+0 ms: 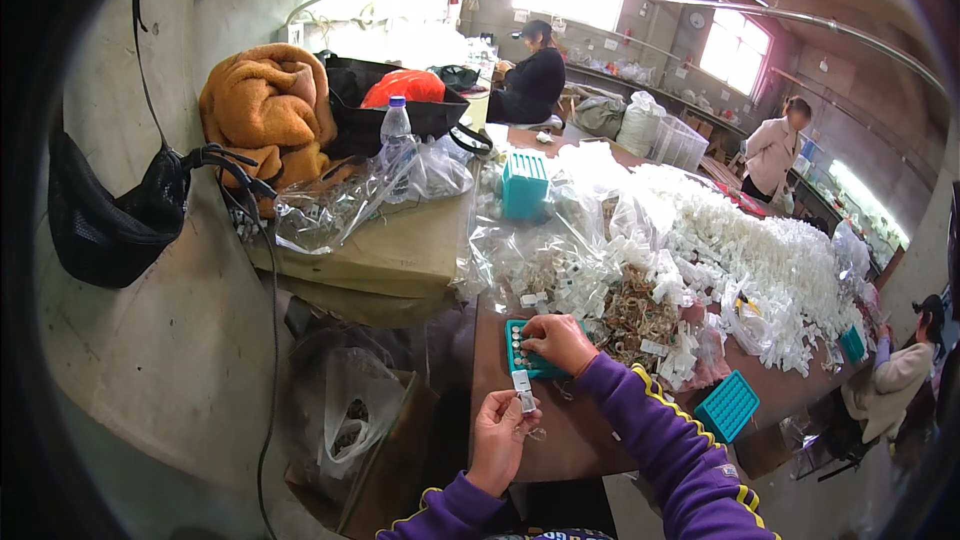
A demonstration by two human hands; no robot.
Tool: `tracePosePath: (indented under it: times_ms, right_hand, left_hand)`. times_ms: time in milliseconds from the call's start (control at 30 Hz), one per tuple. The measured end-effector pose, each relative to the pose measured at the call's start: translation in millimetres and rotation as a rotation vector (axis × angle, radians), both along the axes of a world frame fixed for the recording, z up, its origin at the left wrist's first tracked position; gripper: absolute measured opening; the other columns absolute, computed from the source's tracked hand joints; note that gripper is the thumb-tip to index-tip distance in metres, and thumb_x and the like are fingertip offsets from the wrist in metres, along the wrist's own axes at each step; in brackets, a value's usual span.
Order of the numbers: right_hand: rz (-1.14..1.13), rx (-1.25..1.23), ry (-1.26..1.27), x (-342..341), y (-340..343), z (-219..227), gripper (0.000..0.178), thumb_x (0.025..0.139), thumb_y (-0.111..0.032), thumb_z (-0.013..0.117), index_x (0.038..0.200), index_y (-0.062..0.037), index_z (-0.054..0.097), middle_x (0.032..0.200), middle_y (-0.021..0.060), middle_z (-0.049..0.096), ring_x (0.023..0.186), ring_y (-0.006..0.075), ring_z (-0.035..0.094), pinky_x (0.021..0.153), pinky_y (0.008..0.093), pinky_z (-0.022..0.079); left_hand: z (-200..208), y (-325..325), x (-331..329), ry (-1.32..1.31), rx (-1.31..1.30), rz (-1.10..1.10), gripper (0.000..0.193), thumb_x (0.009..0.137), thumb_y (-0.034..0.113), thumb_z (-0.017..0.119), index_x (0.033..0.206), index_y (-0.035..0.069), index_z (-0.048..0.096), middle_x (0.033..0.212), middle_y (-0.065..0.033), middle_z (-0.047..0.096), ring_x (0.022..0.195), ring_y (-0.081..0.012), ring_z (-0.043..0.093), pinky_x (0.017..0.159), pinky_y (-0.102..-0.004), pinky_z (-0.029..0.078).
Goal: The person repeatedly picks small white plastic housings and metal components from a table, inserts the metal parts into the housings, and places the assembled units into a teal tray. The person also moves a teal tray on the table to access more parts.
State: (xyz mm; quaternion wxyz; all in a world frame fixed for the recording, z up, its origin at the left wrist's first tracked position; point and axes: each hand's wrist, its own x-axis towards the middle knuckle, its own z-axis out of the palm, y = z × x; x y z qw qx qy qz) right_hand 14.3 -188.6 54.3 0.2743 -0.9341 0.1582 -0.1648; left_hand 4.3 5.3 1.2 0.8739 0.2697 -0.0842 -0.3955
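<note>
Near the table's front edge my left hand point(501, 440) pinches a small white rectangular plastic case point(524, 392) upright between thumb and fingers. A thin pale strand hangs by its fingertips. Just beyond, my right hand point(562, 342) reaches over a teal compartment tray point(548, 370), its fingers bunched together and touching down inside it. Whatever those fingertips hold is hidden. Along the tray's left side sit several round silvery discs point(517, 345). Next to the tray lie a few small white pieces point(534, 300) and a heap of brownish strands point(640, 308).
A large mound of white plastic parts point(770, 265) covers the far table. A teal tray point(727, 406) lies right; teal trays point(526, 183) stand stacked behind. Left are a water bottle point(397, 140), an orange blanket point(270, 100) and a cardboard box point(385, 460). Three other people sit or stand farther off.
</note>
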Motion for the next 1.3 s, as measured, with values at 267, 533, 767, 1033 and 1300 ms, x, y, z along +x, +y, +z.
tracePosePath:
  times_ms: [267, 533, 767, 1033, 1300]
  right_hand:
    - [0.040, -0.080, 0.041, 3.3, 0.3, 0.7, 0.012, 0.070, -0.011, 0.073, 0.079, -0.0042, 0.068, 0.079, 0.0142, 0.068, 0.077, 0.0314, 0.067, 0.070, 0.0384, 0.053]
    - [0.084, 0.143, -0.287, -29.5, 16.1, 24.7, 0.007, 0.078, -0.001, 0.071, 0.084, 0.0004, 0.068, 0.077, 0.0073, 0.066, 0.067, 0.0129, 0.062, 0.064, 0.0253, 0.050]
    - [0.107, 0.227, -0.272, -77.7, 60.0, 35.1, 0.013, 0.073, 0.001, 0.072, 0.086, 0.0006, 0.070, 0.079, 0.0045, 0.064, 0.068, 0.0098, 0.061, 0.060, 0.0231, 0.049]
    - [0.092, -0.164, -0.398, -82.0, 80.2, 20.2, 0.015, 0.073, -0.001, 0.071, 0.087, -0.0034, 0.067, 0.083, 0.0091, 0.063, 0.070, 0.0241, 0.064, 0.062, 0.0314, 0.053]
    - [0.189, -0.112, -0.265, -89.6, 74.8, 28.6, 0.014, 0.075, -0.002, 0.070, 0.089, -0.0037, 0.068, 0.084, 0.0097, 0.064, 0.069, 0.0250, 0.065, 0.062, 0.0318, 0.053]
  left_hand:
    - [-0.2, -0.1, 0.3, -0.029, -0.035, 0.010, 0.012, 0.098, 0.011, 0.053, 0.107, 0.003, 0.052, 0.097, -0.0120, 0.064, 0.083, -0.0164, 0.063, 0.076, -0.0284, 0.051]
    - [5.5, -1.3, 0.5, -0.092, -0.003, 0.004, 0.011, 0.098, 0.011, 0.054, 0.104, 0.002, 0.054, 0.096, -0.0094, 0.063, 0.080, -0.0147, 0.058, 0.073, -0.0272, 0.046]
    - [5.8, -1.0, 0.2, -0.052, -0.032, -0.012, 0.010, 0.097, 0.012, 0.056, 0.104, 0.004, 0.055, 0.099, -0.0100, 0.065, 0.085, -0.0157, 0.063, 0.078, -0.0289, 0.051]
    - [5.1, -2.3, -0.6, -0.057, -0.034, -0.001, 0.009, 0.096, 0.008, 0.058, 0.103, 0.005, 0.057, 0.100, -0.0056, 0.064, 0.086, -0.0135, 0.062, 0.078, -0.0279, 0.051]
    - [7.1, -0.8, -0.7, -0.094, -0.010, -0.003, 0.011, 0.095, 0.010, 0.059, 0.103, 0.003, 0.058, 0.098, -0.0064, 0.065, 0.084, -0.0137, 0.063, 0.077, -0.0273, 0.051]
